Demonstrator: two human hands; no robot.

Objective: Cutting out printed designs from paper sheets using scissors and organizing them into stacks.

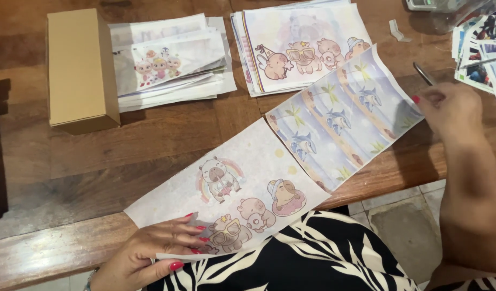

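Note:
A long printed paper strip [269, 161] lies slanted across the wooden table [97, 167]. One half shows cartoon animals on white, the other sharks and palm trees on pale blue. My left hand [151, 250] presses flat on the strip's near end at the table's front edge. My right hand [450, 110] sits at the strip's far right end and grips metal scissors [423, 74], whose blades point up and away.
A tan cardboard box [81, 70] stands at the back left. Next to it are two stacks of printed sheets [172, 59] [296, 46]. A pile of photo cards [482, 54] lies at the right edge. A small white scrap [397, 31] lies near the top.

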